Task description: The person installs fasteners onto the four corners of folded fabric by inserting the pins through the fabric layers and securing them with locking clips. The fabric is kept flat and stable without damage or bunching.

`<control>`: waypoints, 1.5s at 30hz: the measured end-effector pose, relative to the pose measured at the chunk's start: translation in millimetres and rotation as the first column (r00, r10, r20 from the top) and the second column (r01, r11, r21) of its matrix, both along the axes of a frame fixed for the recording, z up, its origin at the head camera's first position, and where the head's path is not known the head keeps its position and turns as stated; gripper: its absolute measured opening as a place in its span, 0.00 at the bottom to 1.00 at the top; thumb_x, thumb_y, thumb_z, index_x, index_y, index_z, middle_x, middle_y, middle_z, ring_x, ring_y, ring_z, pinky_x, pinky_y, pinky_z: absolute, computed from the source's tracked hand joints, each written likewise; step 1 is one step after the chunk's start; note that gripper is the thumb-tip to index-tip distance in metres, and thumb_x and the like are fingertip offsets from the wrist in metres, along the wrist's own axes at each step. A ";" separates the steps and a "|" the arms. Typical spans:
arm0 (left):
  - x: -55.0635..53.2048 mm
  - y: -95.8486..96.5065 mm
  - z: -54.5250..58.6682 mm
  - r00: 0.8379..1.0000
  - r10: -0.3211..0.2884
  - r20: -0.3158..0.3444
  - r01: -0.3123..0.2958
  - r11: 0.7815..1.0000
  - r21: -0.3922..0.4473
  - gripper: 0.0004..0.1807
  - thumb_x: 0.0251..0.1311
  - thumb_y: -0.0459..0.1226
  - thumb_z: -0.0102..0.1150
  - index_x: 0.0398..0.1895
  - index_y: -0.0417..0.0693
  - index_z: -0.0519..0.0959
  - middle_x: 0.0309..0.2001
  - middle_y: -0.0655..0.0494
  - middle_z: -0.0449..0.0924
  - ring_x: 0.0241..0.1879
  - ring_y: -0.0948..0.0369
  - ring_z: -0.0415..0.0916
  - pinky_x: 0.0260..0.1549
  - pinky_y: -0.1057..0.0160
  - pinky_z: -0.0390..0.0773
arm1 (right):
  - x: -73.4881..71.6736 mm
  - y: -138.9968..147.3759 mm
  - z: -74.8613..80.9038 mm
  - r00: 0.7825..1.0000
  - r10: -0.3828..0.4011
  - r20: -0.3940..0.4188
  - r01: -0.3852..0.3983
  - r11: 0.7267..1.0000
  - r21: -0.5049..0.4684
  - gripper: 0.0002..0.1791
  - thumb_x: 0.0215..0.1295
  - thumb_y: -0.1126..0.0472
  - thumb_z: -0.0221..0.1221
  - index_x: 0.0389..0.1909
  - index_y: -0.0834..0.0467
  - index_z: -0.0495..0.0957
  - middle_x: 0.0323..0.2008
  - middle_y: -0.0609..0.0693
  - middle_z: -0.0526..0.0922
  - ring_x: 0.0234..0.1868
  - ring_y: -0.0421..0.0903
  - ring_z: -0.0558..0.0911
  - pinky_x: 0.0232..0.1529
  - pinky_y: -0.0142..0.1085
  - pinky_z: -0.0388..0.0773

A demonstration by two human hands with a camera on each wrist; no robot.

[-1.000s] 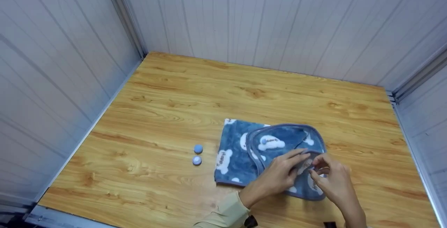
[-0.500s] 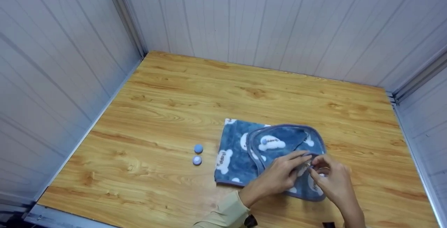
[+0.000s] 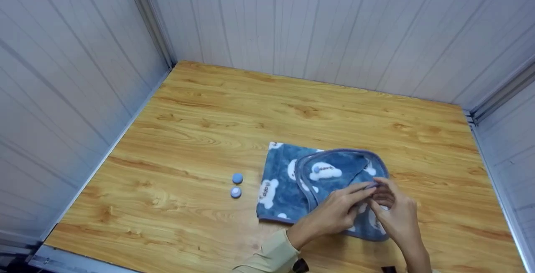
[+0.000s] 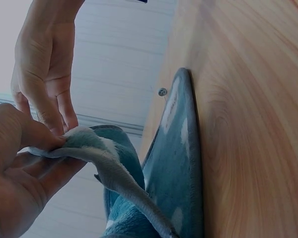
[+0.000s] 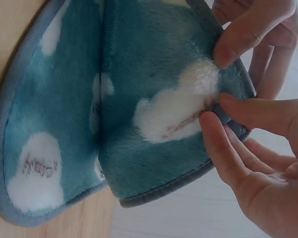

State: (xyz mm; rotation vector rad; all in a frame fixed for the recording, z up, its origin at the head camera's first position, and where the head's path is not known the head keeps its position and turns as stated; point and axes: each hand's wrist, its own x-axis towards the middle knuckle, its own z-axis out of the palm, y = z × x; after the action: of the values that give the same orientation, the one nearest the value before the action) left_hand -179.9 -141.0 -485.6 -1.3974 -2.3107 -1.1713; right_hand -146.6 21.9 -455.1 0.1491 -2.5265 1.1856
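A blue fleece cloth (image 3: 281,181) printed with white bear shapes and trimmed in grey lies partly folded on the table, its flap (image 5: 154,114) lifted at the right. My left hand (image 3: 332,210) pinches the flap near its trimmed edge, thumb against fingers (image 4: 20,168). With thumb and forefinger, my right hand (image 3: 397,214) pinches a small blue round button (image 5: 219,114) against the fleece, close to my left fingertips. The fingers cover most of this button. Another blue button (image 3: 316,169) sits on a white bear print of the cloth.
Two small blue round pieces, a plain one (image 3: 238,177) and one with a white centre (image 3: 235,192), lie left of the cloth. Pale panel walls (image 3: 267,22) enclose the wooden table (image 3: 200,131) at the back and sides.
My right fingers have shifted slightly up over the flap's edge, and the small shiny piece seen between the hands half a second ago is now hidden. The left hand stays nearly still.
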 end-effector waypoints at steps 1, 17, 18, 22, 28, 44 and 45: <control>0.4 -0.3 0.1 1.000 -0.002 -0.003 0.002 1.000 -0.006 0.27 0.61 0.25 0.48 0.66 0.40 0.66 0.67 0.48 0.63 0.48 0.67 0.72 0.36 0.79 0.62 | -0.2 -0.1 -0.4 1.000 0.000 -0.005 0.000 1.000 0.005 0.27 0.45 0.79 0.66 0.50 0.66 0.76 0.33 0.56 0.83 0.32 0.41 0.83 0.32 0.23 0.77; 9.6 -4.5 0.7 0.998 0.003 -0.059 -0.010 0.992 -0.123 0.27 0.63 0.29 0.49 0.66 0.54 0.68 0.69 0.55 0.59 0.22 0.70 0.62 0.20 0.79 0.57 | -1.2 -1.2 -11.8 0.996 -0.030 -0.079 0.026 0.998 -0.052 0.20 0.41 0.84 0.61 0.40 0.69 0.79 0.32 0.58 0.83 0.34 0.26 0.78 0.32 0.19 0.74; 10.3 -5.0 1.0 0.998 -0.001 -0.068 -0.007 0.992 -0.124 0.28 0.62 0.29 0.49 0.66 0.55 0.68 0.69 0.55 0.59 0.21 0.71 0.60 0.19 0.79 0.56 | -0.8 -1.4 -12.3 0.995 -0.033 -0.091 0.028 0.998 -0.055 0.20 0.40 0.84 0.61 0.39 0.69 0.79 0.32 0.58 0.84 0.34 0.26 0.78 0.32 0.19 0.74; 12.4 -8.0 1.6 0.997 -0.005 -0.082 -0.004 0.994 -0.106 0.28 0.61 0.29 0.50 0.65 0.56 0.68 0.68 0.54 0.60 0.18 0.71 0.57 0.18 0.78 0.55 | 1.4 -3.0 -13.5 0.993 -0.060 -0.101 0.053 0.996 -0.076 0.21 0.39 0.85 0.61 0.37 0.68 0.79 0.32 0.59 0.84 0.33 0.24 0.78 0.31 0.17 0.73; 13.8 -15.5 1.7 0.996 0.034 -0.088 -0.041 0.996 -0.075 0.27 0.60 0.33 0.55 0.64 0.56 0.70 0.65 0.55 0.65 0.17 0.72 0.56 0.17 0.79 0.55 | 4.6 -5.2 -13.9 0.996 -0.061 -0.067 0.049 0.984 -0.172 0.18 0.42 0.83 0.64 0.38 0.70 0.78 0.34 0.61 0.82 0.34 0.27 0.80 0.33 0.21 0.76; 1.2 -46.8 9.6 0.966 0.190 -0.175 -0.217 0.964 -0.156 0.13 0.53 0.42 0.62 0.44 0.57 0.81 0.46 0.60 0.78 0.42 0.66 0.74 0.25 0.75 0.70 | 7.2 -4.7 -13.4 0.996 -0.085 -0.033 0.074 0.966 -0.249 0.19 0.39 0.87 0.59 0.36 0.73 0.76 0.32 0.62 0.81 0.33 0.32 0.82 0.32 0.25 0.78; 1.0 -48.9 10.2 0.966 0.201 -0.163 -0.228 0.959 -0.168 0.13 0.54 0.41 0.62 0.44 0.57 0.81 0.46 0.61 0.78 0.42 0.66 0.74 0.25 0.74 0.70 | 7.4 -4.3 -13.6 0.996 -0.084 -0.035 0.073 0.966 -0.249 0.19 0.39 0.87 0.59 0.36 0.73 0.76 0.32 0.62 0.81 0.33 0.32 0.82 0.32 0.25 0.78</control>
State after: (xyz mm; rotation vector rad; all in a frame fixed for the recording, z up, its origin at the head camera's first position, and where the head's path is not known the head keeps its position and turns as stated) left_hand -178.9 -189.9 -475.4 -1.2024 -2.4437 -0.7836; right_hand -139.2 17.6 -468.7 0.0135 -2.2990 1.4347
